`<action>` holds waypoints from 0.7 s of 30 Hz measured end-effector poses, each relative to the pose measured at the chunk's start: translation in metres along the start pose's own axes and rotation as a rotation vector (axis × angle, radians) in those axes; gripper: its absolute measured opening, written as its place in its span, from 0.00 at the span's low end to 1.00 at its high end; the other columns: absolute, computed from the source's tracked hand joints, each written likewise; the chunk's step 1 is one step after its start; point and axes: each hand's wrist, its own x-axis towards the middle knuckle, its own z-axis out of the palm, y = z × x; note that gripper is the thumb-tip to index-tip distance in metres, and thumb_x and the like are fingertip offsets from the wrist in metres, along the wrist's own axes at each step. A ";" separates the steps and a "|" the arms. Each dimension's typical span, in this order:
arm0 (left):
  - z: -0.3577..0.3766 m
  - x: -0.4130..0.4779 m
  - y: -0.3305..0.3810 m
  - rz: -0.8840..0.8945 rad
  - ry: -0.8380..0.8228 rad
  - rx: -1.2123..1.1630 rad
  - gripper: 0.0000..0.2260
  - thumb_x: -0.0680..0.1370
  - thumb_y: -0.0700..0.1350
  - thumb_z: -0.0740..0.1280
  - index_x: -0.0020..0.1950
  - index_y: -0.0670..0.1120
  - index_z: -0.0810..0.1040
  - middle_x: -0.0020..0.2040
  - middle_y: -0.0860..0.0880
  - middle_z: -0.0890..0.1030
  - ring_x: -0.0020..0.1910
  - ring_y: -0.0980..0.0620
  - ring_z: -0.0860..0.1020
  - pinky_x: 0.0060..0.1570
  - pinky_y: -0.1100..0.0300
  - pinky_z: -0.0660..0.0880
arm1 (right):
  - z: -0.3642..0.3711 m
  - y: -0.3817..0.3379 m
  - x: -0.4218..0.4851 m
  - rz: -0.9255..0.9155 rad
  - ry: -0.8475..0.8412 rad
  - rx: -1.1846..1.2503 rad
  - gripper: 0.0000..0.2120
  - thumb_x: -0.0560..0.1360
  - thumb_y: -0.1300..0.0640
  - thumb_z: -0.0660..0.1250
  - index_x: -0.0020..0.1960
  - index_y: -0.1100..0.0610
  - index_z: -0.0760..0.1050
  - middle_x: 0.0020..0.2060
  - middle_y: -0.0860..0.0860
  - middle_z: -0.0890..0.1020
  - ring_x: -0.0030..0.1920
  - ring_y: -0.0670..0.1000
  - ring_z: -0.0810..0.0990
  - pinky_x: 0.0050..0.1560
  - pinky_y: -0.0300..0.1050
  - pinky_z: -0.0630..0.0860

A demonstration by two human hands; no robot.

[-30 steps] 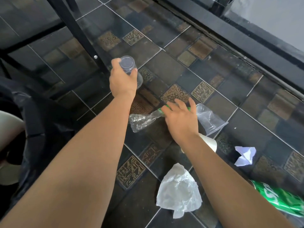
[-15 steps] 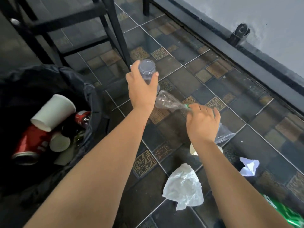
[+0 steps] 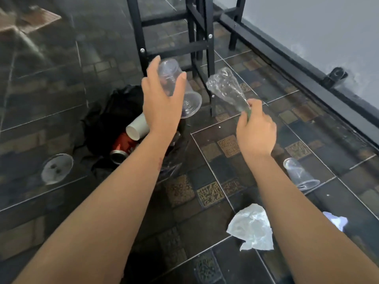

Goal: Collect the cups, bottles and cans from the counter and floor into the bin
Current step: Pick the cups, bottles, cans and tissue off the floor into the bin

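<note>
L hand [image 3: 162, 103] is clamped round a clear plastic cup [image 3: 180, 89], thumb on one side, fingers on the other; cup is tipped, base up and away, mouth down toward the right, held above the floor just right of the bin [image 3: 114, 111]. R hand [image 3: 255, 132] is closed on the neck end of a crushed clear bottle [image 3: 226, 88], a bit of green showing at the grip (cap or label band, can't tell which). Bottle body sticks up and to the left, in the air, near the cup but not touching it.

Bin is lined w/ a black bag and sits below the L forearm. Inside: a white paper cup [image 3: 137, 127] on its side, mouth toward camera, and a red can [image 3: 123, 148] lying just below it. Can's lettering is too blurred to read, no brand legible.

On the dark tiled floor [image 3: 205, 222]: another clear plastic cup [image 3: 299, 174] on its side right of the R wrist, a crumpled white paper [image 3: 253, 229] under the R forearm, a smaller white scrap [image 3: 336, 220] at that forearm's right edge. Some tiles carry glyph-like patterns, not readable as words. Black metal stool legs [image 3: 201, 48] stand behind the hands, by the grey wall [image 3: 317, 27].
</note>
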 end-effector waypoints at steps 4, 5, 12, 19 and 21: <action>-0.049 0.018 -0.030 -0.083 0.120 0.137 0.29 0.76 0.62 0.64 0.76 0.57 0.62 0.59 0.50 0.74 0.50 0.56 0.75 0.43 0.71 0.67 | -0.011 -0.071 0.011 -0.067 -0.062 0.050 0.16 0.81 0.56 0.58 0.68 0.54 0.65 0.33 0.51 0.73 0.33 0.59 0.73 0.34 0.47 0.63; -0.057 0.020 -0.036 -0.101 0.144 0.169 0.29 0.76 0.62 0.64 0.76 0.56 0.62 0.59 0.49 0.75 0.50 0.55 0.75 0.43 0.67 0.69 | -0.014 -0.086 0.011 -0.081 -0.070 0.074 0.16 0.81 0.56 0.57 0.68 0.54 0.65 0.32 0.49 0.72 0.32 0.58 0.71 0.34 0.47 0.62; -0.093 0.023 -0.076 -0.228 0.063 0.498 0.23 0.77 0.63 0.62 0.67 0.53 0.69 0.62 0.46 0.74 0.53 0.43 0.78 0.42 0.54 0.67 | 0.007 -0.157 0.005 -0.008 -0.400 0.356 0.21 0.77 0.58 0.61 0.67 0.54 0.59 0.37 0.49 0.76 0.36 0.57 0.76 0.35 0.47 0.65; -0.108 0.028 -0.105 -0.259 -0.241 0.784 0.27 0.75 0.68 0.62 0.67 0.53 0.72 0.63 0.43 0.74 0.58 0.39 0.76 0.43 0.52 0.68 | 0.047 -0.162 -0.023 -0.116 -0.683 0.180 0.24 0.80 0.50 0.61 0.72 0.56 0.60 0.59 0.56 0.78 0.51 0.59 0.78 0.43 0.49 0.69; -0.106 0.025 -0.110 -0.278 -0.273 0.767 0.31 0.76 0.68 0.61 0.74 0.54 0.67 0.70 0.42 0.68 0.64 0.38 0.73 0.51 0.48 0.71 | 0.052 -0.159 -0.027 -0.225 -0.646 0.113 0.26 0.80 0.50 0.61 0.74 0.57 0.59 0.66 0.57 0.73 0.61 0.60 0.75 0.50 0.52 0.71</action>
